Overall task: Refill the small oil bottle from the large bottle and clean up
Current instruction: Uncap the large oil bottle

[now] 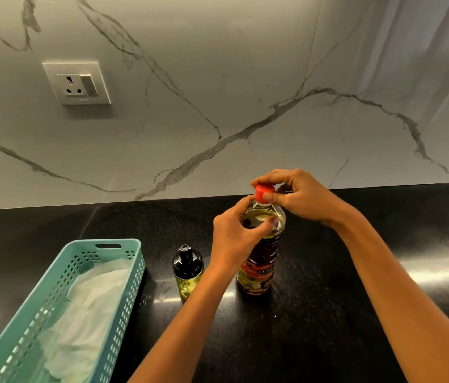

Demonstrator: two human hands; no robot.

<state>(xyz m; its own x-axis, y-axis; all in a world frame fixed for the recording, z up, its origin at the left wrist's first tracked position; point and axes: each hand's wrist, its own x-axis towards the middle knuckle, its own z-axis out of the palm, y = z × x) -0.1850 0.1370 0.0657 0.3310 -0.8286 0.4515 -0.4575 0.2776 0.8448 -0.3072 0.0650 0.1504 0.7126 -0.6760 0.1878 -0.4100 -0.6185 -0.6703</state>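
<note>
At the far left I see a teal plastic basket (pixel 132 286) with perforated walls lying on the black countertop (pixel 328 299), with crumpled white paper towel (pixel 91 297) inside it. Above it, on the marble backsplash (pixel 245 78), is a white wall socket (pixel 77 83).

Just right of the basket stands the small oil bottle (pixel 188 272) – upright, black dispenser top on, yellow oil showing in its clear lower part. Neither hand touches it.

Next comes the left hand (pixel 234 233). It reaches up from below and grips the large oil bottle (pixel 259 269) at its shoulder, fingers curled round the far side and the thumb pressed on the near side just under the neck. The bottle stands upright on the counter, just beside the small one and to its right. Its clear plastic shows golden oil nearly up to the shoulder, and a red and dark label wraps the middle.

On top of it sits the red cap (pixel 262 192), on the neck. The right hand (pixel 300 197) comes in from the right and pinches this cap – fingers arched over the top and far side, thumb on the near side. So the cap lies directly inside the right hand's pinch, and the left hand's hold is immediately below it, the two hands almost touching. I cannot tell whether the cap is tight or loosened.
</note>
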